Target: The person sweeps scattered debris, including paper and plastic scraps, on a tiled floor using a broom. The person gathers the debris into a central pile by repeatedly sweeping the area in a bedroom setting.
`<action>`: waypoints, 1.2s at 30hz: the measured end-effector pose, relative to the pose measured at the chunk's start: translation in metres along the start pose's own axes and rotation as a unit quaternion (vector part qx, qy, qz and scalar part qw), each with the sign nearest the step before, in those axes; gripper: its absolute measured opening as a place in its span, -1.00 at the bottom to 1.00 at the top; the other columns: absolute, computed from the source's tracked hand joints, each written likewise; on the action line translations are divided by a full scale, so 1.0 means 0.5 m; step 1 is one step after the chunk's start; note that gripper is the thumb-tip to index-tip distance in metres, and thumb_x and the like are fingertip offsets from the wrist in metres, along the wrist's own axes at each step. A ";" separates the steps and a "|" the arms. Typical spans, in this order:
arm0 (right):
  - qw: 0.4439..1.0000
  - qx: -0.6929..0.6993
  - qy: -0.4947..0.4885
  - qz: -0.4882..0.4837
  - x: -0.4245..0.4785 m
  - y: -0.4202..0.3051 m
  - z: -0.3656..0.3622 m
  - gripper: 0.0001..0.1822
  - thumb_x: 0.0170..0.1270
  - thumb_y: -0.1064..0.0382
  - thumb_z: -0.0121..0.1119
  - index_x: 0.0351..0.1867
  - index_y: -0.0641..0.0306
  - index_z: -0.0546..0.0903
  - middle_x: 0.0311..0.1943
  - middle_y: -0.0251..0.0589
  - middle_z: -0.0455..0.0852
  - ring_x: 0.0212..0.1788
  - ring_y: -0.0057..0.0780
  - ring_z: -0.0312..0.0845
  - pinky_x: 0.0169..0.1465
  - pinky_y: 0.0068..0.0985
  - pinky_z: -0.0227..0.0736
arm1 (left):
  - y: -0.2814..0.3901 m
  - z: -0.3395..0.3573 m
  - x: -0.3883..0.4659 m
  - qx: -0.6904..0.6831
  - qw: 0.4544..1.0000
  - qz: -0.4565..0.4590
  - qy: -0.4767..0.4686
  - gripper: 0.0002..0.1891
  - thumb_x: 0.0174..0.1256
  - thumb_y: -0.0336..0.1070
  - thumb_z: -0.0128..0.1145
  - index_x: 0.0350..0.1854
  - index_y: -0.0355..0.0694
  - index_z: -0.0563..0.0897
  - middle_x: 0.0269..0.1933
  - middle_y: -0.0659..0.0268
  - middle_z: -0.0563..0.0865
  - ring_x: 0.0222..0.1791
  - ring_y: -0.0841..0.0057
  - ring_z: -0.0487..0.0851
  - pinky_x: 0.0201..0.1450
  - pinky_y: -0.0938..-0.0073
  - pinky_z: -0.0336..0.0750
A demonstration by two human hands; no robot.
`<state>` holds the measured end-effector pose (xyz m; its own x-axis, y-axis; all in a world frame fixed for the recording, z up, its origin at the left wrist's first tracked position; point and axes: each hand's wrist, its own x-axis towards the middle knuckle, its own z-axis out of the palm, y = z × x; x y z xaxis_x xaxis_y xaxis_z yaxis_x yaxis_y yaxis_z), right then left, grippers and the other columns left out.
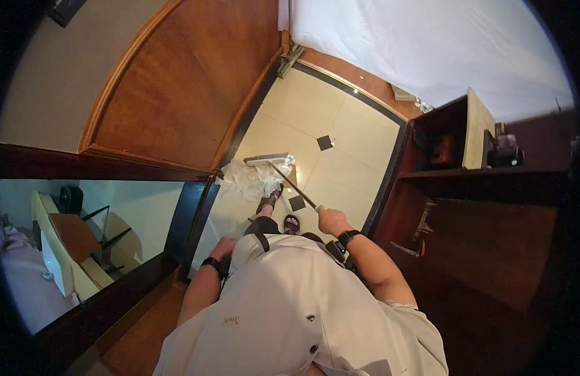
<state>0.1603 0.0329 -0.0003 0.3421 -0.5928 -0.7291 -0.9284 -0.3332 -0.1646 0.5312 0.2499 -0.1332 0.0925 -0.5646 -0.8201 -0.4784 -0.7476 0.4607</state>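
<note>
My right hand (332, 221) grips the thin handle of a broom (295, 187) near its upper end. The handle slants forward and left to the broom head (267, 159), whose grey bristles face away from me. Beside and below the head, a heap of crumpled clear plastic bags (245, 182) lies on the tiles, close to my sandalled left foot (270, 201). My left hand (224, 247) hangs by my left hip; its fingers are partly hidden, so whether it holds anything is unclear.
Cream floor tiles (356, 131) carry small dark diamond insets. A wood-panelled wall (177, 84) and a mirror (144, 207) border the left. To the right is a dark wooden cabinet (482, 244) with items on its shelf. A white-sheeted bed (412, 42) stands ahead.
</note>
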 end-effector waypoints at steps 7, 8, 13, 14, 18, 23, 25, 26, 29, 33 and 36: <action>0.990 0.118 0.055 0.045 -0.171 0.080 0.104 -0.71 0.18 0.27 -0.04 -0.09 0.33 0.48 -0.25 0.13 0.67 -0.17 0.05 0.62 -0.10 -0.10 0.48 | 0.106 0.048 -0.093 -0.099 0.991 0.063 0.067 -0.72 0.19 -0.20 0.11 -0.21 -0.33 0.65 -0.29 0.11 0.70 -0.28 0.35 0.66 -0.18 0.37 0.51; 0.986 0.146 0.073 0.043 -0.188 0.095 0.102 -0.72 0.17 0.27 -0.02 -0.11 0.34 0.49 -0.25 0.13 0.67 -0.17 0.07 0.61 -0.08 -0.09 0.47 | 0.099 0.061 -0.113 -0.107 0.987 0.080 0.085 -0.74 0.19 -0.22 0.10 -0.23 -0.33 0.65 -0.31 0.13 0.70 -0.30 0.37 0.65 -0.20 0.37 0.50; 0.959 0.230 0.158 0.053 -0.229 0.148 0.115 -0.65 0.12 0.26 0.03 -0.06 0.36 0.51 -0.22 0.22 0.65 -0.12 0.15 0.57 -0.01 -0.07 0.43 | -0.023 0.089 -0.155 -0.051 0.990 0.058 0.120 -0.66 0.20 -0.13 0.01 -0.35 -0.39 0.63 -0.38 0.09 0.70 -0.38 0.33 0.61 -0.25 0.32 0.48; 0.960 0.226 0.153 0.064 -0.233 0.138 0.105 -0.63 0.12 0.27 0.02 -0.03 0.36 0.50 -0.20 0.26 0.63 -0.11 0.14 0.57 0.01 -0.09 0.43 | -0.050 0.094 -0.170 -0.020 0.993 0.041 0.108 -0.64 0.20 -0.11 0.00 -0.34 -0.39 0.63 -0.36 0.06 0.70 -0.36 0.30 0.62 -0.23 0.31 0.48; 0.971 0.191 0.120 0.079 -0.182 0.120 0.126 -0.66 0.12 0.28 0.00 -0.07 0.37 0.50 -0.21 0.29 0.63 -0.10 0.14 0.57 0.00 -0.07 0.43 | -0.131 0.109 -0.217 0.058 0.994 0.027 0.084 -0.59 0.20 -0.05 -0.01 -0.27 -0.37 0.64 -0.27 -0.04 0.69 -0.25 0.19 0.66 -0.15 0.27 0.49; 0.974 0.194 0.097 0.064 -0.137 0.031 0.220 -0.70 0.11 0.28 -0.01 -0.14 0.42 0.48 -0.24 0.30 0.62 -0.11 0.17 0.55 -0.02 -0.06 0.43 | -0.151 0.108 -0.254 0.004 0.996 -0.037 0.084 -0.56 0.16 -0.02 0.05 -0.19 -0.36 0.65 -0.19 -0.07 0.68 -0.14 0.13 0.67 -0.08 0.22 0.49; 0.976 0.197 0.084 0.038 -0.147 -0.005 0.270 -0.66 0.07 0.29 0.00 -0.12 0.41 0.50 -0.25 0.29 0.62 -0.11 0.19 0.54 0.00 -0.08 0.41 | -0.112 0.089 -0.285 -0.031 0.996 -0.069 0.051 -0.56 0.15 -0.02 0.07 -0.20 -0.37 0.65 -0.21 -0.09 0.68 -0.17 0.12 0.67 -0.08 0.21 0.49; 0.979 0.188 0.084 0.014 -0.161 -0.025 0.271 -0.67 0.06 0.28 0.01 -0.14 0.41 0.53 -0.25 0.28 0.63 -0.12 0.20 0.54 0.00 -0.09 0.41 | -0.108 0.078 -0.304 -0.052 0.994 -0.089 0.039 -0.56 0.14 -0.03 0.08 -0.21 -0.38 0.65 -0.22 -0.10 0.68 -0.18 0.11 0.67 -0.08 0.21 0.48; 0.980 0.195 0.021 0.010 -0.200 -0.075 0.228 -0.69 0.06 0.28 0.02 -0.19 0.42 0.56 -0.24 0.29 0.62 -0.11 0.19 0.54 -0.01 -0.12 0.41 | -0.212 0.076 -0.282 -0.007 0.998 -0.045 0.045 -0.59 0.13 -0.06 0.10 -0.24 -0.38 0.66 -0.32 -0.02 0.71 -0.29 0.21 0.68 -0.16 0.28 0.50; 0.981 0.189 0.044 0.030 -0.245 -0.128 0.133 -0.57 0.07 0.25 0.13 -0.02 0.45 0.56 -0.20 0.26 0.64 -0.08 0.05 0.59 0.01 -0.26 0.43 | -0.351 0.099 -0.215 -0.184 0.982 -0.020 0.034 -0.66 0.12 -0.11 0.12 -0.31 -0.35 0.68 -0.44 0.16 0.68 -0.43 0.41 0.61 -0.29 0.37 0.48; 0.974 0.209 0.072 0.039 -0.257 -0.183 0.098 -0.52 0.08 0.23 0.16 0.04 0.45 0.53 -0.15 0.22 0.65 -0.04 0.01 0.59 0.05 -0.30 0.43 | -0.336 0.084 -0.246 -0.264 0.961 -0.016 0.080 -0.72 0.09 -0.16 0.13 -0.42 -0.34 0.64 -0.51 0.29 0.64 -0.57 0.52 0.54 -0.40 0.42 0.46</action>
<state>0.1943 0.1756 0.0761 0.2577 -0.7111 -0.6542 -0.9197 0.0269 -0.3916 0.5638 0.4596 -0.1240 0.2524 -0.5540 -0.7934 0.0334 -0.8144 0.5793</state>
